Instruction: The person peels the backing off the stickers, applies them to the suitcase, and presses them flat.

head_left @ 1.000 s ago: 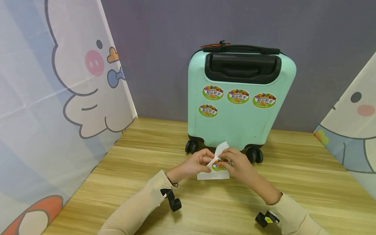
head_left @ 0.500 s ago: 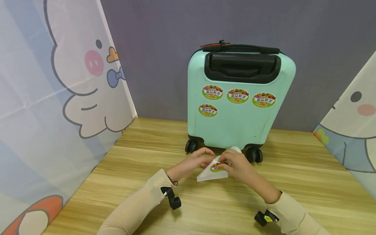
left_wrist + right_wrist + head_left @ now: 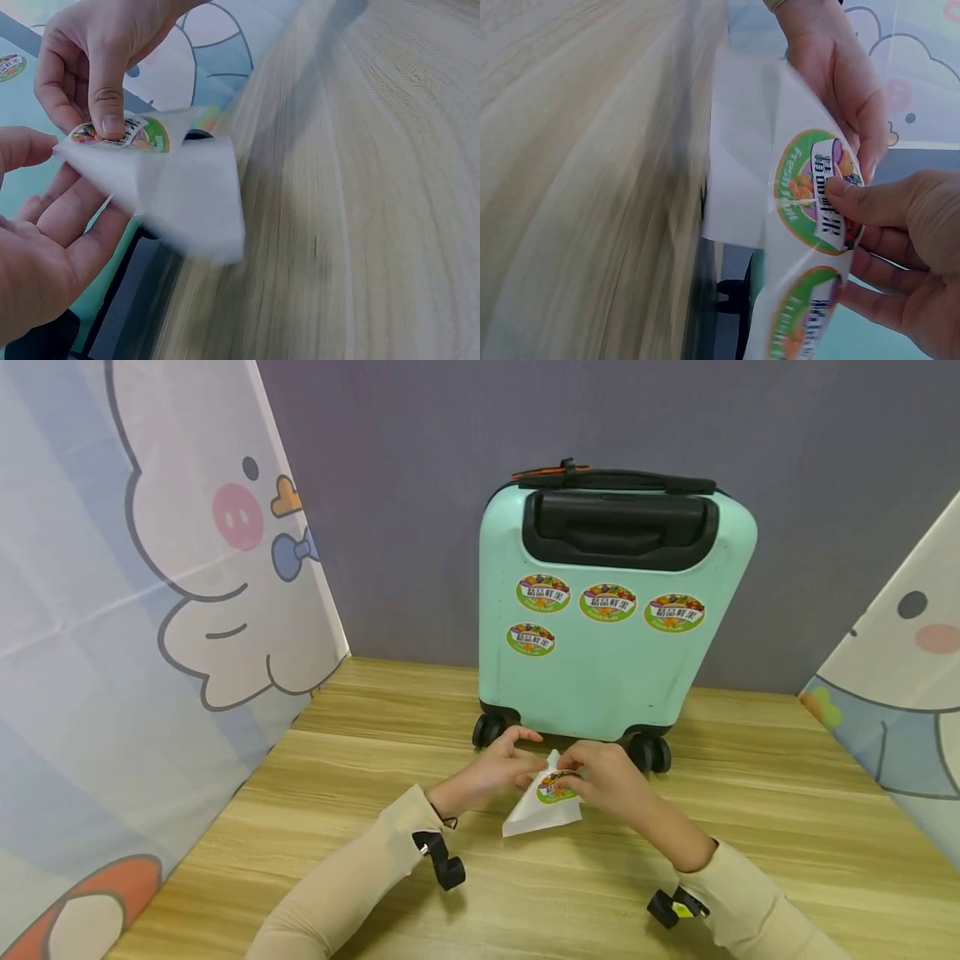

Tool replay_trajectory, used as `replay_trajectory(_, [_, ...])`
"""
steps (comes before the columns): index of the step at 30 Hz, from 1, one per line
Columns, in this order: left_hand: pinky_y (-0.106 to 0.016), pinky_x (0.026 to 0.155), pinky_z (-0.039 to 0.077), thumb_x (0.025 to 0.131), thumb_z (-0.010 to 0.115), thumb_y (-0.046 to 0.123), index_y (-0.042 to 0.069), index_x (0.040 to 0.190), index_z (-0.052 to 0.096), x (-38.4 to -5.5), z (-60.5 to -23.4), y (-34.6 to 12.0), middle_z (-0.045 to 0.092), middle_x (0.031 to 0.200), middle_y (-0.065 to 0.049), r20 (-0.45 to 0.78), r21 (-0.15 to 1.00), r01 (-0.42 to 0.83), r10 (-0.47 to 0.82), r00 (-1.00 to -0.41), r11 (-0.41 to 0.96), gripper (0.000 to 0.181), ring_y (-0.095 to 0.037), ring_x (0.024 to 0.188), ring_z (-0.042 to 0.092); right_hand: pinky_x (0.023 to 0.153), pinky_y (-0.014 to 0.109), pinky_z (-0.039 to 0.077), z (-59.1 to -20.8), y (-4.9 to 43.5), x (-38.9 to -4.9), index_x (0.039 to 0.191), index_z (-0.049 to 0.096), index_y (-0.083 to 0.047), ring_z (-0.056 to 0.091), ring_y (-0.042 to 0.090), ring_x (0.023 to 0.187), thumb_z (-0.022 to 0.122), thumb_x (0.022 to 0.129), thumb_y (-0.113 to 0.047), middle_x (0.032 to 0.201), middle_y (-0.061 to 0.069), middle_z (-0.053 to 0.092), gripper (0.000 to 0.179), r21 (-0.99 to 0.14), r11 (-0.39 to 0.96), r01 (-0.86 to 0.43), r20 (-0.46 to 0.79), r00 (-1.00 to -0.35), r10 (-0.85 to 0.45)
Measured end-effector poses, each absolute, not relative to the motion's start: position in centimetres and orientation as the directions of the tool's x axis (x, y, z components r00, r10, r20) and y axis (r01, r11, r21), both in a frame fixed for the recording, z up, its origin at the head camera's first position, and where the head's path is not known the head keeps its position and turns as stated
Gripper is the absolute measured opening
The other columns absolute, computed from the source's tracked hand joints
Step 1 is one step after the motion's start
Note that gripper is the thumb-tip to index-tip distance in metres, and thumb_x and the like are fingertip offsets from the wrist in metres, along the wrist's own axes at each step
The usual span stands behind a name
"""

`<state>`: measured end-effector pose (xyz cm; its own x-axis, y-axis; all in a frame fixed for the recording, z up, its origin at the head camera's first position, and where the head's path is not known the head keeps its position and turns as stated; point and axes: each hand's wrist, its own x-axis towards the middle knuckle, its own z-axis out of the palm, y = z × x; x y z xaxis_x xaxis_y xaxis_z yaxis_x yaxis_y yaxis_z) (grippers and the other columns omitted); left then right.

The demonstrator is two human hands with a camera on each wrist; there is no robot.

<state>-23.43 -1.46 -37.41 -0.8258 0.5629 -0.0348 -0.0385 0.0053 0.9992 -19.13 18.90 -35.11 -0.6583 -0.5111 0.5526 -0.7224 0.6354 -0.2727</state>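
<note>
A white sheet of oval fruit stickers (image 3: pixel 536 817) is held between the hands, bent, low in front of the suitcase. The right hand (image 3: pixel 611 781) pinches it, thumb pressed on the face of one sticker (image 3: pixel 793 187) and fingers behind. A second sticker (image 3: pixel 801 319) shows lower on the strip in the right wrist view. At the sheet's other edge is the left hand (image 3: pixel 491 777): one fingertip meets the corner and other fingers (image 3: pixel 71 214) lie behind the paper. Its index finger is lifted away in the head view. The mint-green suitcase (image 3: pixel 581 685) stands upright behind.
Several matching stickers are on the suitcase: three in a row, including the right one (image 3: pixel 675 612), and one lower left (image 3: pixel 531 640). Black wheels (image 3: pixel 649 753) stand on the wood-grain table (image 3: pixel 405 702). A grey panel (image 3: pixel 397 527) rises behind; cartoon-printed cloths (image 3: pixel 67 610) flank the table.
The sheet's upper end, which stood up between the hands, has folded back, and its lower flap has swung nearer the person. The left index finger has lifted. The right hand keeps its pinch.
</note>
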Motion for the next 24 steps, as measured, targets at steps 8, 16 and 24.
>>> replay_trajectory(8, [-0.031,0.062,0.057,0.094,0.060,0.003,0.002,0.137,0.035,-23.56,-37.07,-1.46,0.072,0.099,-0.014,-0.041,0.999,-0.041,0.552,-0.833,0.013,0.050,-0.017,0.063,0.067,0.055,0.024,0.050,-35.15,18.80,-19.48,0.070,0.067,-0.010,0.061,0.013,0.066,0.091,0.062,0.001,0.074,-0.002,0.065,0.028,-0.153,0.609,-0.779,0.632,-0.550,-0.545])
replay_trajectory(16, [-0.038,0.069,0.060,0.092,0.063,0.000,0.001,0.138,0.032,-23.72,-36.68,-1.58,0.072,0.096,-0.015,-0.026,1.000,-0.022,0.520,-0.854,0.013,0.055,-0.019,0.078,0.069,0.060,0.026,0.053,-34.83,18.85,-19.77,0.075,0.070,-0.008,0.062,0.015,0.071,0.085,0.072,0.004,0.078,-0.001,0.066,0.019,-0.170,0.601,-0.781,0.603,-0.565,-0.563])
replay_trajectory(24, [-0.035,0.066,0.059,0.093,0.064,-0.003,0.000,0.134,0.037,-24.10,-36.75,-1.77,0.072,0.097,-0.020,-0.003,1.000,0.005,0.539,-0.843,0.012,0.049,-0.018,0.074,0.068,0.064,0.029,0.056,-34.32,19.39,-19.76,0.080,0.070,-0.005,0.066,0.017,0.074,0.075,0.076,0.015,0.081,0.001,0.068,0.021,-0.189,0.580,-0.792,0.533,-0.579,-0.617])
